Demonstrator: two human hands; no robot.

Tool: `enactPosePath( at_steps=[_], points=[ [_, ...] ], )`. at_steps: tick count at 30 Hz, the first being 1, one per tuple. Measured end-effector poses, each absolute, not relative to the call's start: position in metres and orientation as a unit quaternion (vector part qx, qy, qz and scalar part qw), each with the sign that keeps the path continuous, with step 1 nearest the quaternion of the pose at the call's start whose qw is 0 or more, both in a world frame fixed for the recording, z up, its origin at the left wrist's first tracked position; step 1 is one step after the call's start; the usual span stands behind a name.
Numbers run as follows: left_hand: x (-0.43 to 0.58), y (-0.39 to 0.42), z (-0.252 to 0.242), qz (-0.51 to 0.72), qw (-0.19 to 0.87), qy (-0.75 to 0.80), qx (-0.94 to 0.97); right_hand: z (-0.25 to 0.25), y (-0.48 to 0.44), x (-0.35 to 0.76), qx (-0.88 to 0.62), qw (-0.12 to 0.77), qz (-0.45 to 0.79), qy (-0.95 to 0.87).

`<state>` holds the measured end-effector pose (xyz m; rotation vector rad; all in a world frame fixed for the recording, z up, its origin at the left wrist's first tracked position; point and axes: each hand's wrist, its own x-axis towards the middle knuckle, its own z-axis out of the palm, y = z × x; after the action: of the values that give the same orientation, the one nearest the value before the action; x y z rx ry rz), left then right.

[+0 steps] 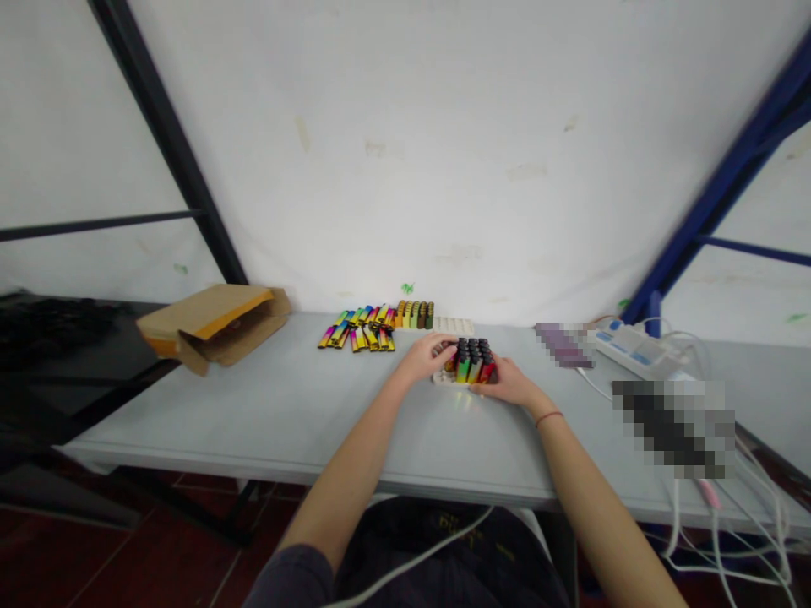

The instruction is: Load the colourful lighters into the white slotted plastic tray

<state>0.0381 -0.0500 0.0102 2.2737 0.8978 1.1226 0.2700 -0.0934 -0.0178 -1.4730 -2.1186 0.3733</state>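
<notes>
In front of me, a white slotted tray (445,379) holds several upright lighters (470,361) with black tops and green, yellow and red bodies. My left hand (426,358) is at the tray's left part, its fingers curled around a lighter (450,364) that they partly hide. Against the right side of the tray and the red lighters, my right hand (508,382) is closed, thumb at the front edge. Some of its fingers are hidden behind the lighters.
Loose, colourful lighters (360,328) lie in a pile at the back, beside a block of upright lighters (415,315) and another white tray (454,324). An open cardboard box (212,325) lies left. A power strip (627,350), cables and blurred-out items occupy the right.
</notes>
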Motion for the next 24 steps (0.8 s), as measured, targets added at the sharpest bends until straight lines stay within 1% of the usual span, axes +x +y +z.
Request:
enactPosePath(
  at_steps=[5,11,14,17,21,22,24],
  points=[
    [0.034,-0.049,0.012,0.411,0.226,0.34,0.815,-0.018,-0.094,0.269,-0.546,0.272,0.133,-0.781],
    [0.04,-0.051,0.007,0.359,0.248,0.364,0.823,-0.019,-0.095,0.27,-0.545,0.295,0.149,-0.771],
    [0.037,-0.05,0.011,0.332,0.24,0.399,0.821,-0.02,-0.095,0.271,-0.545,0.294,0.151,-0.771],
    [0.016,-0.049,0.023,0.254,0.224,0.465,0.818,-0.02,-0.095,0.271,-0.55,0.289,0.147,-0.77],
    [-0.028,-0.057,0.033,0.067,0.263,0.528,0.805,-0.019,-0.095,0.271,-0.555,0.276,0.148,-0.77],
    [-0.038,-0.061,0.032,0.041,0.263,0.53,0.805,-0.019,-0.095,0.271,-0.555,0.274,0.151,-0.771],
    [-0.055,-0.07,0.028,0.023,0.227,0.524,0.821,-0.019,-0.094,0.271,-0.552,0.271,0.157,-0.773]
  ],
)
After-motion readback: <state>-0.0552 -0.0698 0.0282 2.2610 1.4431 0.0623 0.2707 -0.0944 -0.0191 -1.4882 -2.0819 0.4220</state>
